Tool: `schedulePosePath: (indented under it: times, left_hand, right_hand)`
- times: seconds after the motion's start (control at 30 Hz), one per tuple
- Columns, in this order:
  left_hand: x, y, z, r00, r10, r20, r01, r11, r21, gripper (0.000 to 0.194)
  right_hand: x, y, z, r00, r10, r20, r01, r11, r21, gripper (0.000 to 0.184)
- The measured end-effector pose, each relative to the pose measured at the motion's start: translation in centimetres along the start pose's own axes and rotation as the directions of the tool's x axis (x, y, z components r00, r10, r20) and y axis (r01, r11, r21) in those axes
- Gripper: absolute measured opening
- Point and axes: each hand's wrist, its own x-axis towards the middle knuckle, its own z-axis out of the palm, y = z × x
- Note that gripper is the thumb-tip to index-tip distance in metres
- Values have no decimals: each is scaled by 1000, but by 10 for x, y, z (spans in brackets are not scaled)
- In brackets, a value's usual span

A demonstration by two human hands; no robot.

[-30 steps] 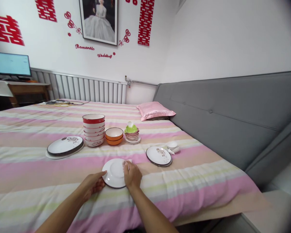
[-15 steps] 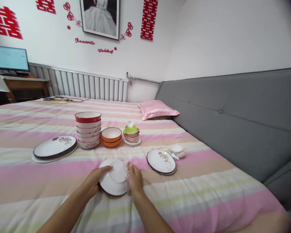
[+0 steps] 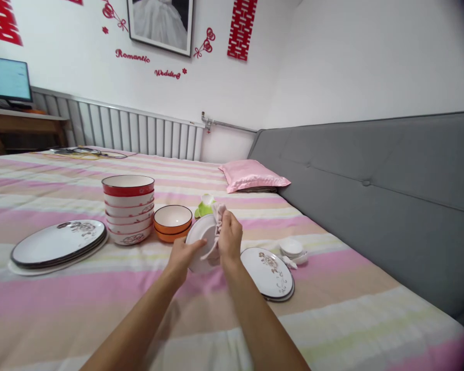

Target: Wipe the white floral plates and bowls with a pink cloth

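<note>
A white plate (image 3: 199,232) is raised above the bed and tilted, its underside turned toward me. My left hand (image 3: 184,258) grips the plate's left edge, thumb lying on the underside. My right hand (image 3: 229,234) is closed around a pale pink cloth (image 3: 217,219) folded over the plate's right edge. Just behind the plate are two stacked orange bowls (image 3: 172,217) and a green dish (image 3: 204,207), partly hidden. Right of my hands lies a pair of plates with a brown flower pattern (image 3: 268,272), partly covered by my right forearm.
A tall stack of red-and-white bowls (image 3: 129,208) stands left of the orange bowls. Farther left lies a stack of oval plates (image 3: 60,242). Small white dishes and spoons (image 3: 293,249) sit at the right. A pink pillow (image 3: 251,175) rests by the grey headboard (image 3: 355,201).
Both hands have lifted the plate up and to the right, tilting it steeper. The cloth has stayed at its right edge. The camera view has shifted closer to the dishes.
</note>
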Motion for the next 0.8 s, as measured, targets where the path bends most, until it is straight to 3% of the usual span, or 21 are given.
schedulePosePath:
  times: [0.03, 0.1, 0.17, 0.23, 0.3, 0.43, 0.53, 0.57, 0.63, 0.67, 0.8]
  left_hand:
    - [3, -12, 2, 1000, 11, 8, -11, 1000, -4, 37]
    - [9, -36, 3, 1000, 9, 5, -9, 1000, -11, 26]
    - [13, -53, -3, 1000, 1, -4, -1, 1000, -5, 21]
    - [18, -60, -11, 1000, 1, -17, -1, 1000, 16, 20]
    - [21, -60, -17, 1000, 29, -10, -29, 997, 67, 18]
    - [21, -49, -19, 993, 75, 94, -91, 979, 180, 17]
    - [15, -45, -16, 978, 64, 200, -109, 969, 222, 25]
    - [13, -44, -16, 972, 69, 223, -123, 964, 237, 26]
    - [10, -43, -16, 960, 91, 264, -164, 949, 269, 28]
    - [8, -42, -15, 951, 103, 292, -188, 941, 281, 28]
    - [1, -36, -14, 880, 138, 454, -297, 907, 300, 26]
  right_hand:
    - [-1, 2, 4, 1000, 6, 16, -5, 996, -85, 41]
    - [-9, 11, 14, 990, -97, 105, 119, 964, -239, 40]
    - [-20, 24, 23, 927, -269, 262, 343, 889, -303, 33]
    - [-28, 35, 28, 852, -345, 393, 478, 821, -314, 30]
    - [-28, 41, 30, 815, -337, 472, 509, 805, -305, 29]
    - [-14, 44, 22, 836, -321, 445, 465, 845, -265, 31]
    - [0, 53, 12, 903, -312, 295, 375, 908, -189, 33]
    - [5, 58, 8, 941, -254, 225, 291, 945, -147, 34]
    - [14, 73, 2, 992, -7, 126, 10, 1000, -23, 34]
    - [18, 80, -1, 984, 155, 87, -161, 985, 68, 34]
    - [26, 102, -5, 950, 306, 62, -312, 938, 151, 43]
